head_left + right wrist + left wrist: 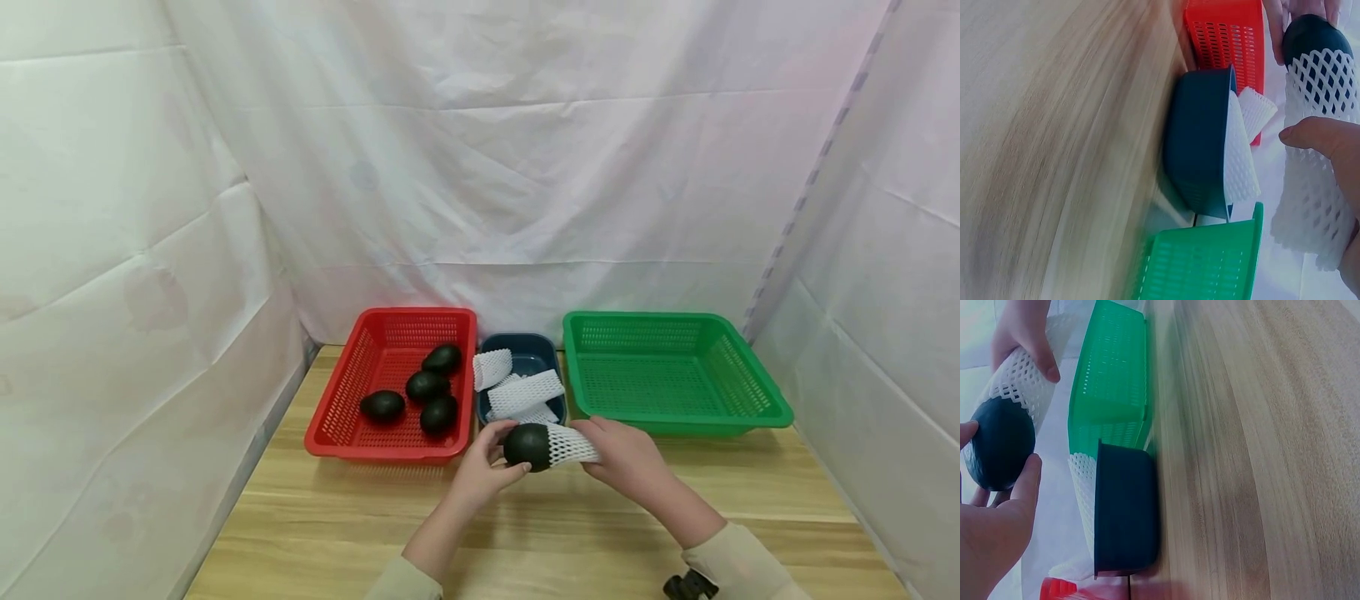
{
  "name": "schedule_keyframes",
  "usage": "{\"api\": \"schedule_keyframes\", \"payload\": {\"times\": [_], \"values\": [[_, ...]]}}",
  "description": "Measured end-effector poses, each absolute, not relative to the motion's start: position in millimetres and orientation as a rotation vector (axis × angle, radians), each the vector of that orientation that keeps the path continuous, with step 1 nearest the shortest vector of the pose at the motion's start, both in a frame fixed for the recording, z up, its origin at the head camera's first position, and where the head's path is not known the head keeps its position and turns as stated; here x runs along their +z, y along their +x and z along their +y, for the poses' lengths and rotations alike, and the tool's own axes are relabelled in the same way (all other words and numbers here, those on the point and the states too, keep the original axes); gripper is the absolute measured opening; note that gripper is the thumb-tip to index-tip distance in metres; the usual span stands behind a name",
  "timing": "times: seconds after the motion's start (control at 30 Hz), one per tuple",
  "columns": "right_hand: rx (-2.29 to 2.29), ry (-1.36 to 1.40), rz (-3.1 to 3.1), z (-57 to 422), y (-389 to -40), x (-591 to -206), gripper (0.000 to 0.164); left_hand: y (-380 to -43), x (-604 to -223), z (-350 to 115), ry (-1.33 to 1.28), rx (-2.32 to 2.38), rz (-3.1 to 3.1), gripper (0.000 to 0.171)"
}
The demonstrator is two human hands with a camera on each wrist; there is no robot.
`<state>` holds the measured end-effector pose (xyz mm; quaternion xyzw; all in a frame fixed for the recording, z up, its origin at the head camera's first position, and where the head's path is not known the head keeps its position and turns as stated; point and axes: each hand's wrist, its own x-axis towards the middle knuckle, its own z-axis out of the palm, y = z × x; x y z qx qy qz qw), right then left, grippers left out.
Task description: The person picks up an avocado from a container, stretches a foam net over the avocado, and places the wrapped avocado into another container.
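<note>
My left hand (481,472) grips a dark avocado (527,447) by its bare end, fingers and thumb around it. The avocado's other end sits inside a white foam net sleeve (572,445). My right hand (624,457) holds that sleeve, with the thumb lying across the mesh in the right wrist view. Part of the sleeve trails past the right hand, as the right wrist view shows. Both hands are above the wooden table, in front of a dark blue bin (533,342) that contains several more foam net sleeves (527,392).
At the left, a red basket (339,408) holds several dark avocados (427,386). A green basket (637,379) stands to the right of the blue bin. White cloth (480,183) hangs behind and on both sides of the wooden table (337,533).
</note>
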<state>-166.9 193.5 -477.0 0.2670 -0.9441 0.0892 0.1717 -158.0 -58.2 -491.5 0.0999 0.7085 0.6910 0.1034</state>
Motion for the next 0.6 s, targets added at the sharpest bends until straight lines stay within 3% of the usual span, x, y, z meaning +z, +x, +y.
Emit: {"api": "schedule_keyframes", "payload": {"times": [0.6], "values": [[0.221,0.802,-2.693,176.9,-168.1,-468.4,0.054,-157.2,-489.7,-57.7,0.28,2.049,2.056,0.062]]}}
